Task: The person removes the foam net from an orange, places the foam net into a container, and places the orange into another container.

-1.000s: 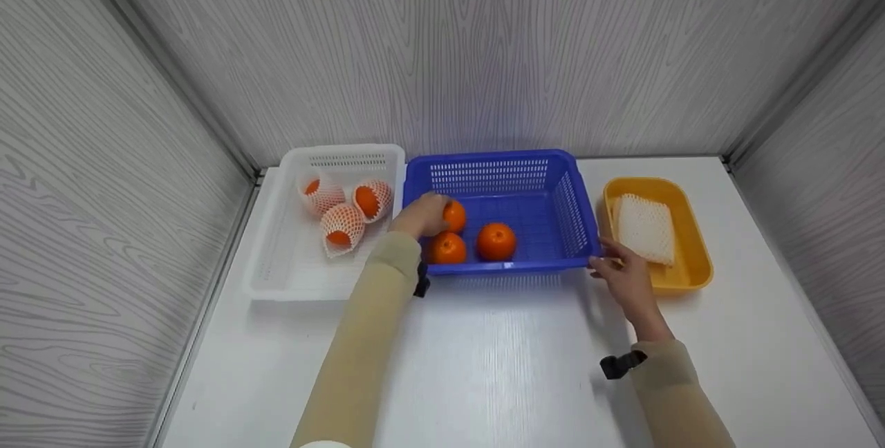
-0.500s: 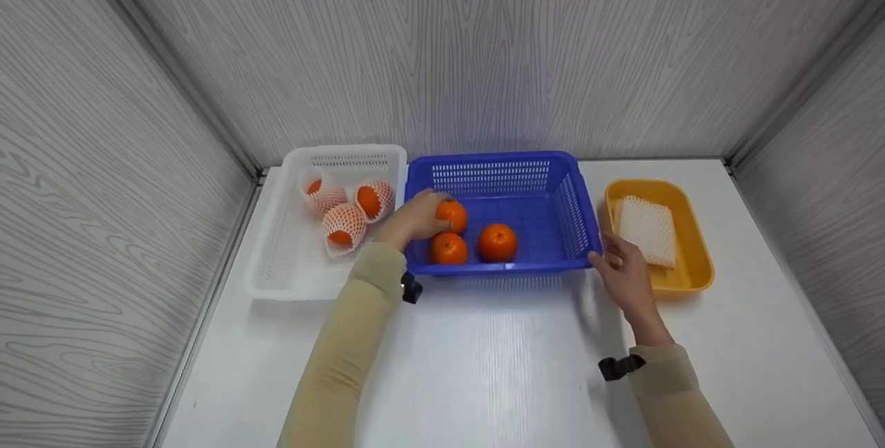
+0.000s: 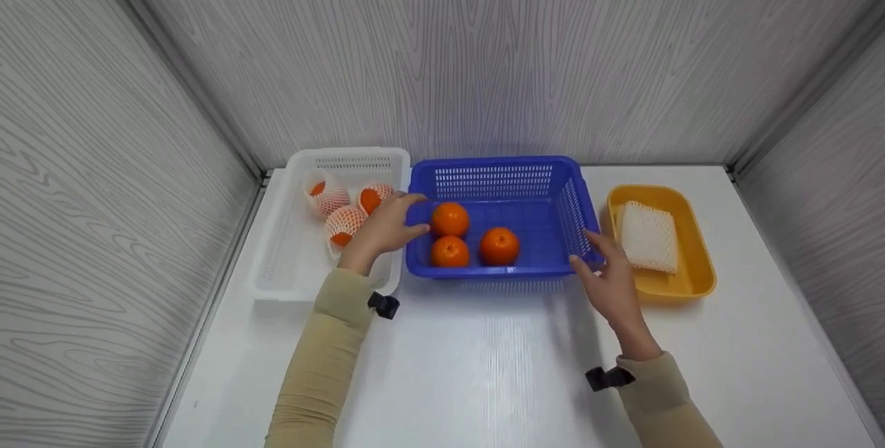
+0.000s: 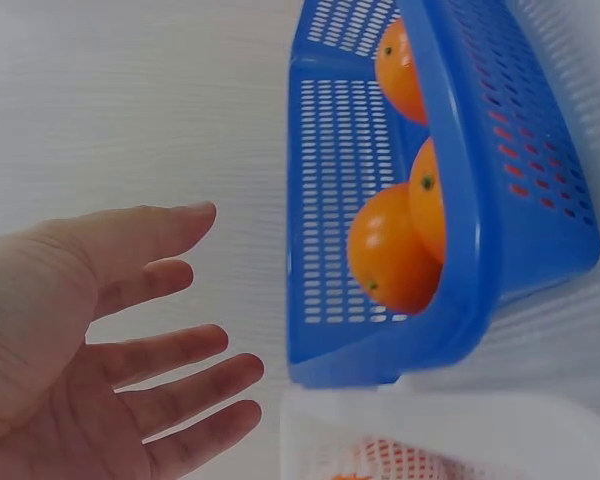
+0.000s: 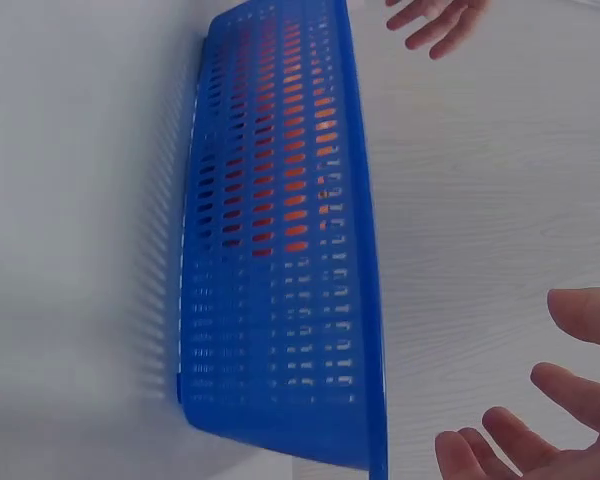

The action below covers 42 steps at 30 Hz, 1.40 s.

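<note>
My left hand (image 3: 384,227) hovers over the right side of the white basket (image 3: 304,294), its fingers spread and holding nothing. Two oranges (image 3: 450,219) lie one behind the other at the left end of the blue basket (image 3: 498,272). A third orange (image 3: 499,247) sits to their right, near the front wall. By the blue basket's right front corner is my right hand (image 3: 608,282), with thumb and fingers apart. In the right wrist view, a gap separates its fingertips from the basket rim (image 5: 368,240). Several fingers of my left hand (image 4: 110,370) are plainly extended in the left wrist view.
Three oranges in white foam nets (image 3: 328,198) lie in the white basket, partly behind my left hand. To the right, a yellow tray (image 3: 700,265) contains a stack of white foam nets (image 3: 648,237). Grey wood-grain panels (image 3: 484,54) enclose the white table (image 3: 484,365).
The left hand has let go of the rear left orange and moved left, out of the blue basket. The right hand has come off the basket's corner and shifted slightly left, its fingers opening.
</note>
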{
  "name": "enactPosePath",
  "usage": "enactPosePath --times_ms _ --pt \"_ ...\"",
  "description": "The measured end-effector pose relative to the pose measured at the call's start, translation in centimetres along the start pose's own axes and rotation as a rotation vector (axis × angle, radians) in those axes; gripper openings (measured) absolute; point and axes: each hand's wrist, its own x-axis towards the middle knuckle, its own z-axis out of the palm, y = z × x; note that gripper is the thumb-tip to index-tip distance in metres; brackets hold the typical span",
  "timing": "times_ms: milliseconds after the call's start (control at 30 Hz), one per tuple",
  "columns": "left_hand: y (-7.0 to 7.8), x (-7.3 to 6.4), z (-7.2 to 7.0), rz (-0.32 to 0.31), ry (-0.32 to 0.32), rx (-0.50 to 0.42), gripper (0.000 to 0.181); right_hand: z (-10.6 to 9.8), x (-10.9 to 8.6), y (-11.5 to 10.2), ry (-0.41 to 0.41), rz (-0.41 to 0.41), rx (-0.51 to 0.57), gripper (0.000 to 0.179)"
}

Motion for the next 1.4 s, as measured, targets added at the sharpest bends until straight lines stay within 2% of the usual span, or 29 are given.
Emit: enactPosePath --times_ms 133,333,567,767,867,1033,1133,1267,1400 --pt "-1.2 -1.4 -0.9 -0.003 0.073 -0.051 0.055 1.2 -0.6 -1.0 -0.031 0.004 0.053 0.047" --pt "-3.2 -2.8 -2.2 -0.015 0.174 -0.088 0.057 3.2 -1.4 -1.8 -0.132 -0.008 0.103 0.047" --pt "-5.1 -3.6 -2.9 -0.086 0.236 -0.123 0.055 5.8 -2.3 -2.5 -0.231 -0.035 0.181 0.046" --pt "-7.1 -3.7 -2.9 -0.170 0.241 -0.143 0.054 7.9 -2.9 -3.4 -0.302 -0.018 0.204 0.047" --pt "-8.2 -3.5 -2.9 -0.199 0.233 -0.143 0.055 8.5 -3.3 -4.8 -0.349 -0.032 0.200 0.046" --pt "-9.9 -2.8 -3.0 -0.260 0.184 -0.144 0.056 9.0 -4.0 -7.3 -0.439 -0.061 0.197 0.045" --pt "-10.6 -2.3 -3.2 -0.293 0.153 -0.142 0.055 9.6 -4.3 -7.8 -0.488 -0.058 0.214 0.045" --pt "-11.2 -1.8 -3.5 -0.319 0.123 -0.144 0.052 10.9 -4.4 -7.6 -0.531 -0.039 0.236 0.045" --pt "-11.5 -1.1 -3.5 -0.339 0.098 -0.154 0.051 12.7 -4.2 -6.0 -0.562 -0.004 0.238 0.046"
